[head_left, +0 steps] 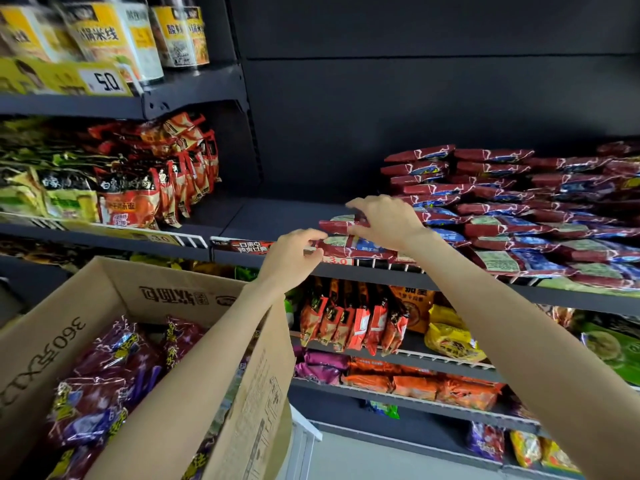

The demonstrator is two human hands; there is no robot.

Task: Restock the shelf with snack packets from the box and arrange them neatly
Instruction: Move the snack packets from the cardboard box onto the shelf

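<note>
While our arms are reaching up from the bottom of the view, we are working at the shelf near centre. Our left hand is pinching the left end of a packet lying flat on the shelf's front edge, fingers curled narrow around its crimped end. Our right hand, just toward 2 o'clock from the left one, is resting on top of a second packet stacked on the first, fingers bent and closing on its upper edge, thumb underneath; we cannot tell how firmly it is gripping. Both packets are red with blue patches, matching the stack that is filling the shelf toward 3 o'clock. The two held packets are sitting just left of that stack, touching it.

Toward 7 o'clock the box is standing open, and we are seeing purple and red packets lying loosely inside it. Our left forearm is crossing over the box's right wall. Toward 9 o'clock orange packets are standing upright on the neighbouring shelf. Toward 11 o'clock tall cups are standing on the upper shelf above a price tag. Lower shelves at 5 o'clock are holding more bags.
</note>
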